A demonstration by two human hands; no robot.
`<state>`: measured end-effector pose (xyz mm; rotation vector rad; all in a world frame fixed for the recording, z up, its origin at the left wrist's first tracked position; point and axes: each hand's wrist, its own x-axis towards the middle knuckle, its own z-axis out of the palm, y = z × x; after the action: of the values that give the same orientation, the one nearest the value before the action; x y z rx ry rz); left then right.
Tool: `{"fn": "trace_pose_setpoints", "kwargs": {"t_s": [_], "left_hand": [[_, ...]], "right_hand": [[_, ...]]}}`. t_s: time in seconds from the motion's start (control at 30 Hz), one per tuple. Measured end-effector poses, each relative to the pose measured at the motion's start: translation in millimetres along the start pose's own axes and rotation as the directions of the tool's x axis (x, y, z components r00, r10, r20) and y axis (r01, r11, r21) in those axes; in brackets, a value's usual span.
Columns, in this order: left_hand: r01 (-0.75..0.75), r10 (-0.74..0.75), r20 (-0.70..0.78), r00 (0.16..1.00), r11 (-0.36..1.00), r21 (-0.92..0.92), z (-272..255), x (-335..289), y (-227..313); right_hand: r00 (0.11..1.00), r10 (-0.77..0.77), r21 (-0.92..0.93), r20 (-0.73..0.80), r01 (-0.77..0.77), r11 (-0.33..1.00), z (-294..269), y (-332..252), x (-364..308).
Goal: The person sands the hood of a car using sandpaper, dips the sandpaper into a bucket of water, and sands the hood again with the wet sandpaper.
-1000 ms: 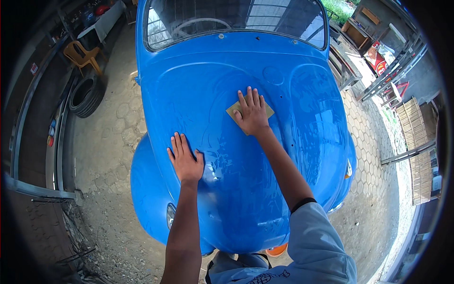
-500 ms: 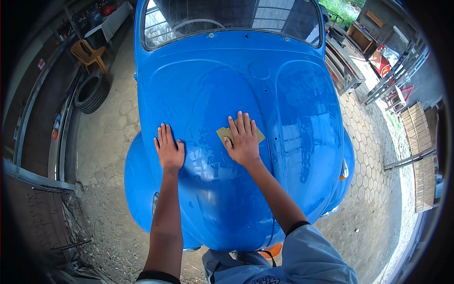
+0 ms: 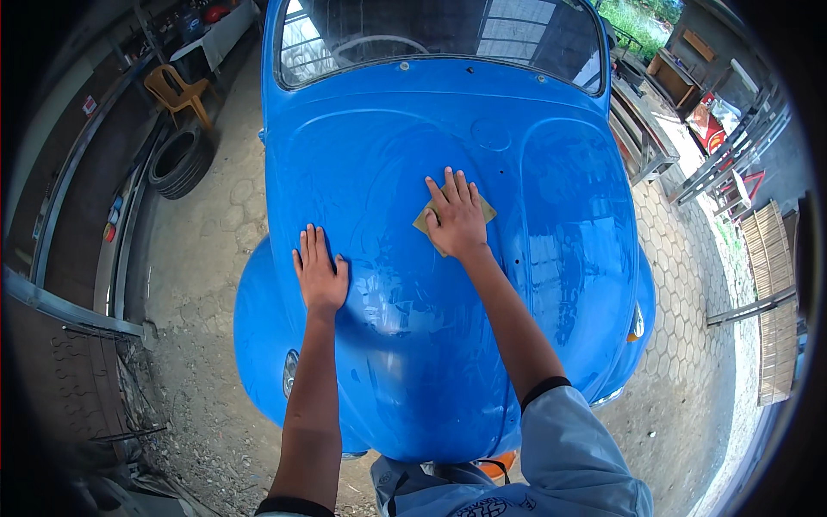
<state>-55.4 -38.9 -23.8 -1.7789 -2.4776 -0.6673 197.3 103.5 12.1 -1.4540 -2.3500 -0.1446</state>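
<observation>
In front of me is the blue front lid (image 3: 405, 353) of a rounded car, wet-looking in patches and streaked with smears. My right hand (image 3: 458, 226) presses a yellowish-brown square of sandpaper (image 3: 428, 229) against the panel, left of its central ridge. The fingers lie stretched over the sheet, whose corners show on both sides of the hand. Its underside is hidden. My left hand (image 3: 320, 276) rests flat on the lid's left side, fingers pointing away from me, with nothing in it.
Beyond the lid stands the windshield (image 3: 439, 39). To the left are a tire (image 3: 181, 164) and a yellow plastic chair (image 3: 177, 93). A wooden bench (image 3: 642, 138) stands at the right, with metal bars (image 3: 741, 151) beyond it. Part of an orange container (image 3: 500, 465) shows under the car's front.
My right hand has slid the sandpaper farther up the lid, away from me. My left hand stays at about the same spot on the panel. The whole view has shifted slightly.
</observation>
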Motion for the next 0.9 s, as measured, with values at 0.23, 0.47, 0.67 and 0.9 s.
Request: {"fn": "trace_pose_setpoints", "kwargs": {"t_s": [0.23, 0.47, 0.67, 0.9], "left_hand": [[-0.012, 0.012, 0.009, 1.000, 0.999, -0.031, -3.7, 0.1, 7.4], [0.001, -0.001, 0.028, 1.000, 1.000, -0.020, -3.9, 0.7, 6.7], [0.011, -0.010, 0.033, 0.999, 1.000, -0.027, -6.5, -3.0, 3.9], [-0.002, 0.002, 0.004, 1.000, 1.000, -0.029, -5.3, 3.6, 1.7]], "right_hand": [[0.988, -0.083, -0.060, 0.131, 0.091, 0.994, 9.2, 28.3, 97.5], [0.996, -0.075, -0.013, 0.056, 0.076, 0.997, 15.1, 24.2, 82.8], [0.994, -0.108, 0.003, -0.011, 0.108, 0.994, -12.0, -1.8, -12.4], [0.996, -0.080, 0.288, 0.038, 0.066, 0.955, -51.4, -8.5, -104.6]]}}
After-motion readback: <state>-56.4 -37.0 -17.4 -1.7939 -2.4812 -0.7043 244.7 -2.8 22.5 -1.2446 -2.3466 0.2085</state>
